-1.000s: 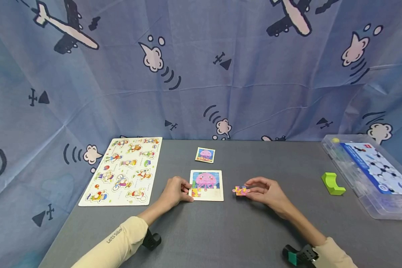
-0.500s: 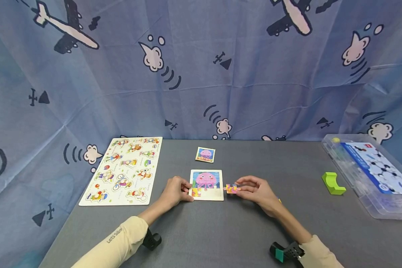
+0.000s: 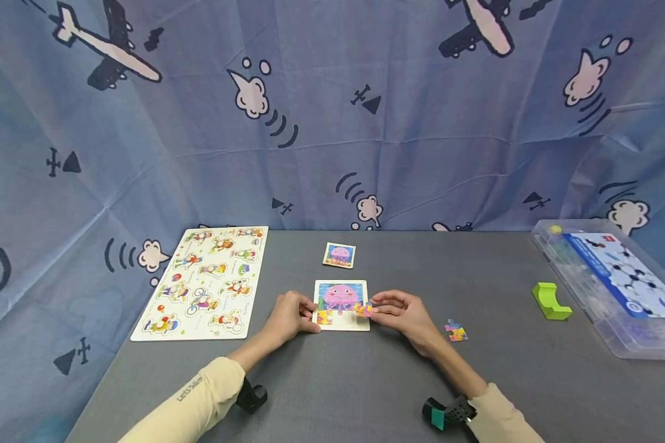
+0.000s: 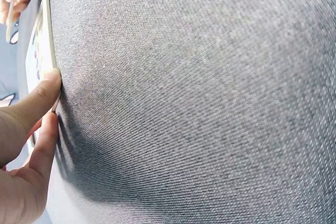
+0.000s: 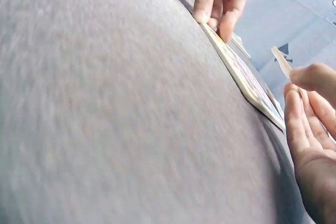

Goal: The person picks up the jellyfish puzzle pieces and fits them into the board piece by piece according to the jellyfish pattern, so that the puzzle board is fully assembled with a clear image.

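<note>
A square jigsaw tray (image 3: 346, 323) with a pink octopus picture lies mid-table, its lower strip partly bare wood. At its left edge my left hand (image 3: 287, 320) pinches the frame; in the left wrist view the thumb (image 4: 44, 90) lies on the rim with a finger close under it. Between thumb and fingertips my right hand (image 3: 407, 317) holds a pink-and-yellow jigsaw piece (image 3: 361, 309) over the tray's right side. The right wrist view shows that piece (image 5: 281, 61) edge-on, raised above the tray. A second jigsaw piece (image 3: 455, 330) rests on the table beside the right forearm.
A small octopus picture card (image 3: 339, 255) sits behind the tray. To the left lies a large board of printed figures (image 3: 199, 283). On the right are a green curved block (image 3: 551, 303) and a clear plastic case (image 3: 615, 332). A patterned curtain (image 3: 332, 123) hangs behind.
My right hand has carried its jigsaw piece leftward from beside the tray to over its right side. The loose piece has come into sight from behind the right arm. The left hand stays put.
</note>
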